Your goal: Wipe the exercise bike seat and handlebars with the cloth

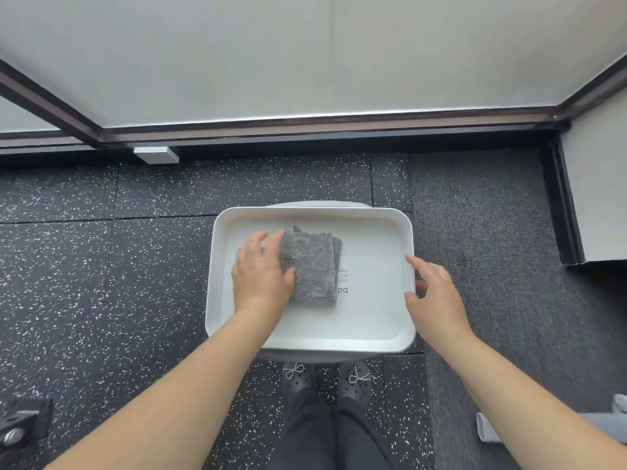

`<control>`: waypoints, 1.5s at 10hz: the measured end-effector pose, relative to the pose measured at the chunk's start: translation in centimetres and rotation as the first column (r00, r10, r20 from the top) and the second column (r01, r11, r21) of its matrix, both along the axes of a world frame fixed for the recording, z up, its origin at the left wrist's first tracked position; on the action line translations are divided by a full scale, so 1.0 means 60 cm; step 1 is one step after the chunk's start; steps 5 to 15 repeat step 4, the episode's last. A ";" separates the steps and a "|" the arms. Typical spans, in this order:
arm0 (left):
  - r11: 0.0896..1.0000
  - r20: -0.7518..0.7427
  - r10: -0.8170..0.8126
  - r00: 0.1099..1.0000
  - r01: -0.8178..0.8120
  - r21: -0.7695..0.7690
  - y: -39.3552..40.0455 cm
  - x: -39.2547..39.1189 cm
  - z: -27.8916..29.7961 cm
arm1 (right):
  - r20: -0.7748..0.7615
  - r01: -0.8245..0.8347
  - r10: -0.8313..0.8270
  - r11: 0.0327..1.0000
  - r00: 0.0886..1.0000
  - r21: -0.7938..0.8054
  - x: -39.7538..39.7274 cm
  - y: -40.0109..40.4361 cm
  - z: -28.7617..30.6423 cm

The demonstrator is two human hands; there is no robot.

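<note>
Black rubber floor tiles flecked with white cover the left and middle, meeting a strip of dark grey carpet on the right. Beyond runs a dark-framed frosted window wall, evenly lit, with a pale wall panel at right.

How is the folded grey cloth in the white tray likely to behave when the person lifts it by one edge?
The grey cloth looks like soft, textured fabric lying in loose folds, so it will probably droop and unfold rather than stay flat. It seems thin, so likely light. The left hand rests on its edge, while the right hand is at the rim of the white tray, perhaps steadying it.
</note>
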State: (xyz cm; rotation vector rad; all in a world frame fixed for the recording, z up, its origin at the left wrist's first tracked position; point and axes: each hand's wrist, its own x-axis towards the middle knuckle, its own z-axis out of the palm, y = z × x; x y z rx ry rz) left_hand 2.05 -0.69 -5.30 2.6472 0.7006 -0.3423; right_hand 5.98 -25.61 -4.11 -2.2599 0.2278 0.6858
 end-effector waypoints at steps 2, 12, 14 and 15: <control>0.836 -0.296 -0.537 0.790 0.546 -0.059 -0.088 -0.033 -0.022 | 0.006 -0.025 0.025 1.000 1.000 -0.013 0.000 -0.002 -0.004; 0.899 -0.225 -0.436 0.871 0.430 -0.076 -0.083 -0.036 0.001 | -0.039 -0.083 0.082 0.996 0.996 -0.040 0.003 -0.002 0.009; 0.899 -0.225 -0.436 0.871 0.430 -0.076 -0.083 -0.036 0.001 | -0.039 -0.083 0.082 0.996 0.996 -0.040 0.003 -0.002 0.009; 0.899 -0.225 -0.436 0.871 0.430 -0.076 -0.083 -0.036 0.001 | -0.039 -0.083 0.082 0.996 0.996 -0.040 0.003 -0.002 0.009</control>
